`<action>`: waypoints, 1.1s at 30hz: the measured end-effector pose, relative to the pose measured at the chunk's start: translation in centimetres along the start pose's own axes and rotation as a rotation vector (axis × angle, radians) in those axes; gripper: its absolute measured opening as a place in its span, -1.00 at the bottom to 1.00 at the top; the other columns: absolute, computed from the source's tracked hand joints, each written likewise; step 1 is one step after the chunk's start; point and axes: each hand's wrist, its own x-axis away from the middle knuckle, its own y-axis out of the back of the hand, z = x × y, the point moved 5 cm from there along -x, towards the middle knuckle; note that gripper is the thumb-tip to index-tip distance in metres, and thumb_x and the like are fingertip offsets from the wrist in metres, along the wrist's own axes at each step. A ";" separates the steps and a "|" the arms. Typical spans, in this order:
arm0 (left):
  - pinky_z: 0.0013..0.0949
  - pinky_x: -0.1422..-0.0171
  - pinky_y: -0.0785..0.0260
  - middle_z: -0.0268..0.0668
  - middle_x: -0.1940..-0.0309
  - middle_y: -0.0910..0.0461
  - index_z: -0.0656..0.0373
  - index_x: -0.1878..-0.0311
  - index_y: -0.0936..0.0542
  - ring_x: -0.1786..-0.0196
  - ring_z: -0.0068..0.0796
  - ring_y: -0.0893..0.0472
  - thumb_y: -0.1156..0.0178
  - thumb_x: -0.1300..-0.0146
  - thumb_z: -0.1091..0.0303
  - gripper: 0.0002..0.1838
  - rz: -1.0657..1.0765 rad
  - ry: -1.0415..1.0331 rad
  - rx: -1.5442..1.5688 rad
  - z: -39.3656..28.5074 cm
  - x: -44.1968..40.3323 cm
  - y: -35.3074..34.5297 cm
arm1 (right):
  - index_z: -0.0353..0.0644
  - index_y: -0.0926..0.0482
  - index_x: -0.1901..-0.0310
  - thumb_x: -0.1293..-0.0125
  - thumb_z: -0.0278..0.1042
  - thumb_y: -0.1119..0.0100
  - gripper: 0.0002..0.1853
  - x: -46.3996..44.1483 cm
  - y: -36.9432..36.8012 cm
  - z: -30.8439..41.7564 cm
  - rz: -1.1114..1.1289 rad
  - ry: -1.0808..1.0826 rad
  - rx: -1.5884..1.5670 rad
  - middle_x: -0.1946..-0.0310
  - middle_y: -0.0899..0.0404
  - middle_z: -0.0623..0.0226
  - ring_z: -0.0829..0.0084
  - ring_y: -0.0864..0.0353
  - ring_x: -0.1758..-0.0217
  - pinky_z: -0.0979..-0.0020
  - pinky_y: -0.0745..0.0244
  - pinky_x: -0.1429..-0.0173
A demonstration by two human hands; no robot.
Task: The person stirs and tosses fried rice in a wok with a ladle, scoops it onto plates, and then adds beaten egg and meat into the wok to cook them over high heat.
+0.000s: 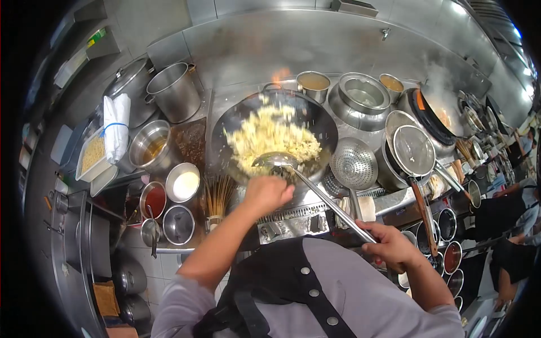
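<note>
A dark apron (253, 265) is lying nearest. The right hand (391, 243) is clamping its fingers round the ladle (332, 204), slanting forward-left to the food (270, 135) above the wok (225, 127); the left hand (267, 194), nearer, is clamping the wok's near side.

Head view, single camera.
Worn on the person's head; faces forward and down over the chest at close range, both hands (266, 194) and the wok (236, 163) central, steel wall (315, 45) beyond. No second view shares the scene.
</note>
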 end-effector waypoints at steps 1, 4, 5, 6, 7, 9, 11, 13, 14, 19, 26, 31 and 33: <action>0.01 0.32 -0.52 -0.17 0.55 -0.63 0.09 0.59 -0.62 0.44 -0.08 -0.67 -0.15 -0.37 -0.06 -0.50 -0.002 -0.005 -0.003 0.4 -0.3 -1.7 | 0.12 -0.36 -0.54 -0.41 -0.38 -0.24 -0.34 -0.1 0.3 0.3 -0.007 -0.010 0.079 0.40 -0.60 0.40 0.56 -0.49 0.44 0.44 -0.48 0.34; 0.04 0.34 -0.48 -0.15 0.55 -0.61 0.11 0.60 -0.59 0.46 -0.04 -0.63 -0.16 -0.37 -0.03 -0.51 -0.161 0.089 0.023 0.6 0.4 -4.6 | 0.10 -0.36 -0.54 -0.39 -0.38 -0.26 -0.32 -7.0 -0.4 -0.7 -0.133 0.090 0.120 0.44 -0.58 0.36 0.52 -0.48 0.49 0.38 -0.49 0.35; 0.04 0.35 -0.50 -0.15 0.55 -0.64 0.09 0.59 -0.62 0.47 -0.06 -0.65 -0.16 -0.37 -0.04 -0.52 -0.069 0.116 -0.018 -0.1 2.1 -5.7 | 0.09 -0.36 -0.53 -0.38 -0.37 -0.27 -0.32 -10.1 -0.8 -2.2 -0.222 0.264 0.279 0.46 -0.57 0.34 0.49 -0.50 0.49 0.35 -0.50 0.34; 0.03 0.36 -0.50 -0.16 0.56 -0.63 0.08 0.58 -0.63 0.47 -0.06 -0.65 -0.17 -0.36 -0.05 -0.52 -0.026 0.097 0.000 -1.1 4.6 -6.3 | 0.08 -0.36 -0.53 -0.37 -0.36 -0.28 -0.31 -12.0 -1.2 -3.0 -0.304 0.439 0.441 0.48 -0.56 0.31 0.47 -0.51 0.50 0.32 -0.52 0.33; 0.03 0.36 -0.50 -0.17 0.56 -0.63 0.08 0.58 -0.63 0.48 -0.07 -0.66 -0.18 -0.35 -0.06 -0.52 0.023 0.074 0.011 -1.9 7.2 -6.4 | 0.07 -0.35 -0.54 -0.34 -0.32 -0.31 -0.28 -11.7 -1.7 -2.5 -0.310 0.488 0.460 0.50 -0.55 0.25 0.41 -0.54 0.50 0.26 -0.53 0.31; 0.01 0.37 -0.51 -0.16 0.56 -0.64 0.07 0.58 -0.64 0.47 -0.09 -0.67 -0.16 -0.37 -0.08 -0.50 0.113 0.028 0.018 -2.7 8.0 -4.0 | 0.08 -0.35 -0.54 -0.35 -0.33 -0.30 -0.29 -6.7 -0.7 -0.1 -0.222 0.421 0.391 0.49 -0.56 0.28 0.45 -0.53 0.50 0.29 -0.51 0.33; 0.01 0.38 -0.51 -0.16 0.56 -0.65 0.08 0.58 -0.64 0.47 -0.09 -0.67 -0.17 -0.37 -0.07 -0.51 0.093 0.042 -0.026 -2.4 5.5 -0.9 | 0.08 -0.36 -0.54 -0.37 -0.35 -0.29 -0.30 -2.3 0.6 0.7 -0.119 0.335 0.325 0.47 -0.57 0.30 0.49 -0.52 0.50 0.33 -0.49 0.36; 0.00 0.38 -0.50 -0.16 0.56 -0.64 0.10 0.58 -0.63 0.46 -0.08 -0.67 -0.18 -0.35 -0.06 -0.51 0.094 0.038 -0.059 -0.8 0.9 0.1 | 0.09 -0.36 -0.54 -0.40 -0.38 -0.26 -0.32 0.1 0.7 -1.0 0.065 0.038 -0.084 0.46 -0.58 0.36 0.58 -0.49 0.51 0.40 -0.45 0.40; 0.01 0.38 -0.50 -0.17 0.56 -0.63 0.11 0.58 -0.63 0.47 -0.08 -0.66 -0.17 -0.35 -0.05 -0.51 -0.038 0.014 -0.002 0.1 -0.5 -0.2 | 0.09 -0.36 -0.54 -0.40 -0.38 -0.26 -0.32 -0.5 0.5 -0.2 0.067 0.040 -0.083 0.46 -0.58 0.36 0.58 -0.49 0.51 0.40 -0.45 0.40; 0.02 0.37 -0.47 -0.13 0.60 -0.58 0.11 0.62 -0.58 0.48 -0.01 -0.62 -0.20 -0.32 -0.06 -0.50 -0.093 0.122 -0.005 -0.5 3.6 -6.0 | 0.08 -0.36 -0.54 -0.39 -0.44 -0.28 -0.31 -10.6 -1.9 -1.2 -0.157 0.180 0.232 0.36 -0.63 0.39 0.62 -0.50 0.47 0.45 -0.44 0.39; -0.03 0.42 -0.46 -0.19 0.61 -0.57 0.08 0.62 -0.58 0.51 -0.07 -0.61 -0.22 -0.32 -0.07 -0.51 0.055 0.052 -0.048 -0.7 2.3 0.0 | 0.08 -0.38 -0.52 -0.38 -0.37 -0.30 -0.32 0.3 0.9 0.7 0.004 0.031 0.083 0.36 -0.64 0.34 0.62 -0.54 0.43 0.43 -0.49 0.35; -0.01 0.38 -0.46 -0.20 0.59 -0.57 0.09 0.61 -0.55 0.49 -0.04 -0.61 -0.24 -0.32 0.00 -0.55 -0.289 0.023 0.019 0.3 1.0 -3.7 | 0.11 -0.40 -0.52 -0.38 -0.40 -0.30 -0.33 -6.3 -0.4 0.6 -0.196 0.153 0.344 0.37 -0.61 0.34 0.61 -0.52 0.44 0.45 -0.49 0.34; -0.07 0.36 -0.53 -0.20 0.55 -0.64 0.08 0.59 -0.64 0.44 -0.13 -0.66 -0.19 -0.36 -0.01 -0.53 0.053 0.145 -0.085 -1.0 4.9 -5.7 | 0.09 -0.38 -0.52 -0.39 -0.46 -0.28 -0.32 -10.8 -1.5 -2.3 -0.357 0.563 0.588 0.38 -0.59 0.35 0.61 -0.52 0.47 0.45 -0.46 0.39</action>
